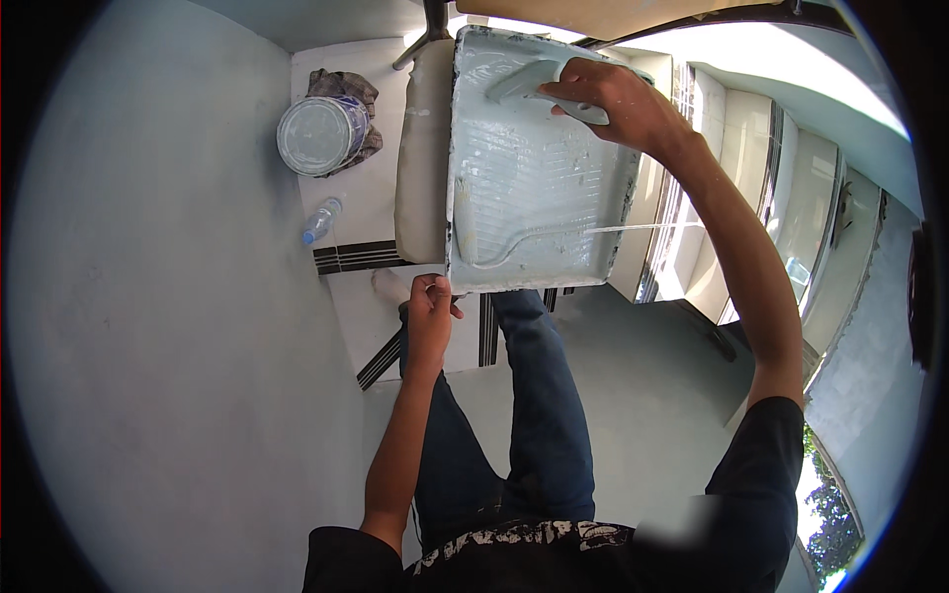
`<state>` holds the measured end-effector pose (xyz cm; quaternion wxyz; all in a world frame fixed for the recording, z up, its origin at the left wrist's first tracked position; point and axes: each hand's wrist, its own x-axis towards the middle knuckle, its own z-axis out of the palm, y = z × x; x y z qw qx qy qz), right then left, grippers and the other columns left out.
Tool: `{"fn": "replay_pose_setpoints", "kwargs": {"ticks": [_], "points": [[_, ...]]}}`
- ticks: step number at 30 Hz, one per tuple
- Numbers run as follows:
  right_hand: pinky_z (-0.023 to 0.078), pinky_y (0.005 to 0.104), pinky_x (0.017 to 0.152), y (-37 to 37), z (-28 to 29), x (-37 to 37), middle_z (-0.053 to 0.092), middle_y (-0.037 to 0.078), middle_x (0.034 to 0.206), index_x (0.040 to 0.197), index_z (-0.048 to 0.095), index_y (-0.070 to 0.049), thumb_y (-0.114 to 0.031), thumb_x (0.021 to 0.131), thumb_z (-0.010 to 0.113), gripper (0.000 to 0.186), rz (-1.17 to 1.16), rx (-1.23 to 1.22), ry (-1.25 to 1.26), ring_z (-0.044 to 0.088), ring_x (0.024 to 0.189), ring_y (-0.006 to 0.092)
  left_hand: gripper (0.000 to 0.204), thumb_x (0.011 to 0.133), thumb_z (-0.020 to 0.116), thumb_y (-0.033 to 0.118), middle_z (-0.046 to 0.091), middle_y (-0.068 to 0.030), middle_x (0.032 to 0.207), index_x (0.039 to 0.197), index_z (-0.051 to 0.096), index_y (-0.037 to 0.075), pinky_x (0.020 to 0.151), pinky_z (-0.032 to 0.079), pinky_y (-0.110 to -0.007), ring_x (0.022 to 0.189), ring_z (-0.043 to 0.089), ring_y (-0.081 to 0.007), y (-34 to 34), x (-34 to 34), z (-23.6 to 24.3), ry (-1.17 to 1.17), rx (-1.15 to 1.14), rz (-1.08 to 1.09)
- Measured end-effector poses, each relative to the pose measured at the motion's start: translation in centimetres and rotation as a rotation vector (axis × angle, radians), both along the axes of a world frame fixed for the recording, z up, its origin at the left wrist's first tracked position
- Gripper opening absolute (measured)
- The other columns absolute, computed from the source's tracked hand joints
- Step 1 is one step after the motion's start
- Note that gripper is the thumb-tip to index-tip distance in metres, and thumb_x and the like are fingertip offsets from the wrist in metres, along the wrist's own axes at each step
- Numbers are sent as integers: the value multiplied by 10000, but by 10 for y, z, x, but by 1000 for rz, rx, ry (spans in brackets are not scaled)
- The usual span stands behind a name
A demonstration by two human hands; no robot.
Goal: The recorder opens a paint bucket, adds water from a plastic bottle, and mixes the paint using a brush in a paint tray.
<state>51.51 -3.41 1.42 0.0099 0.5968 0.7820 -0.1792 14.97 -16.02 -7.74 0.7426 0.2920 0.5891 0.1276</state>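
Observation:
A wide paint tray (554,259) with a ribbed bed and paint-crusted rim is in front of me, coated in wet pale blue-grey paint. My right hand (618,99) is closed around the handle of a paint-coated brush (524,83), over the tray's far end. The brush head lies at the tray's wet surface; whether it presses there I cannot tell. At the tray's near left corner, my left hand (431,304) has its fingers closed on the rim. Inside the tray rests a small paint roller (465,219), its thin wire frame reaching out over the right rim.
On the white tiled landing to the left stand a paint bucket (318,136) against a checked cloth (346,87) and a clear plastic bottle (321,219). A long beige surface (423,158) runs beside the tray. Tiled stairs (741,148) with dark striped edges lie at the right.

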Motion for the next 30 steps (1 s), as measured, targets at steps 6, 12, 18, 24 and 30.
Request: {"fn": "replay_pose_setpoints", "kwargs": {"ticks": [6, 12, 18, 24, 30], "points": [[590, 353, 870, -27, 10, 27, 680, 95, 1088, 1209, 713, -152, -60, 805, 770, 419, -92, -59, 24, 690, 928, 277, 288, 1037, 528, 356, 511, 20, 849, 1034, 524, 68, 620, 482, -249, 666, 524, -79, 0, -2, 1, -5, 3, -13], [552, 343, 708, -52, 19, 35, 693, 111, 960, 1149, 728, -111, -132, 878, 729, 272, -320, 141, 167, 688, 780, 248, 312, 1035, 535, 348, 574, -16, 825, 1050, 515, 37, 616, 483, -248, 691, 520, -78, 3, -4, -1, 15, -11, -41], [548, 347, 685, -71, 1, 31, 704, 125, 962, 1133, 724, -77, -130, 881, 721, 258, -448, 247, 77, 701, 769, 253, 322, 1033, 538, 356, 582, -20, 849, 1051, 516, 35, 613, 474, -244, 698, 526, -79, 4, -3, 1, 16, 1, -55], [542, 327, 629, -75, -17, 19, 706, 135, 886, 1091, 727, -42, -167, 896, 711, 232, -668, 261, 155, 688, 676, 244, 318, 1031, 541, 356, 584, -20, 853, 1044, 518, 40, 614, 470, -240, 692, 527, -76, 5, -4, 0, 9, 28, -57], [550, 281, 628, -72, -28, 5, 735, 136, 927, 1084, 743, -44, -184, 906, 714, 228, -830, 295, 313, 697, 706, 171, 310, 1030, 544, 355, 579, -15, 855, 1036, 519, 46, 609, 465, -239, 694, 526, -74, 4, -4, -1, 7, 26, -61]]}}
